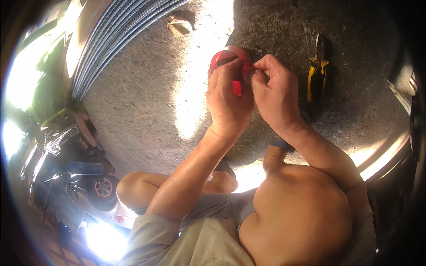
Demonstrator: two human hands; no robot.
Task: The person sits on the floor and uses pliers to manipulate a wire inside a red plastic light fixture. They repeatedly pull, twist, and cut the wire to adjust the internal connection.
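Observation:
My left hand (228,95) is wrapped around a shiny red round thing (242,54), held above the concrete floor. It has a curved, partly see-through rim and a dark middle; the fingers cover much of it, so I cannot tell its exact kind. Close beside it on the right is my right hand (276,91). Its thumb and index finger are pinched together at the red thing's edge, and what lies between them is too small to make out. Farther right, pliers (317,73) with yellow and black handles lie on the floor, jaws pointing away from me.
A curved bundle of ribbed steel bars (113,37) lies at the far left. A small brown block (179,25) rests near it. Lower left are a wheel (103,187) and a blue cylinder (85,168). My bent knee (306,208) is below the right arm.

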